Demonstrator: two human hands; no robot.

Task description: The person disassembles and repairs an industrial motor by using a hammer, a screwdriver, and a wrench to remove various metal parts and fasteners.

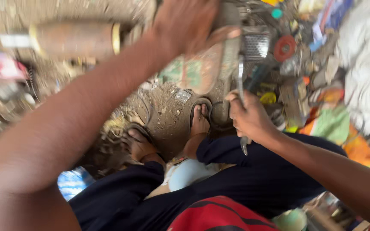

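Wrench (pixel 241 92) sits in my right hand (pixel 249 117), fist closed on its shaft, long axis upright, head toward the green machine casing (pixel 195 68) just above. My left hand (pixel 185 23) presses on that casing; its grip I cannot tell.

Dirt floor (pixel 168 115) strewn with tools (pixel 258 47), scrap and cloth (pixel 365 64).

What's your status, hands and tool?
Right hand shut on metal wrench. Left hand on a blurred machine part. Scattered parts crowd the ground beside.
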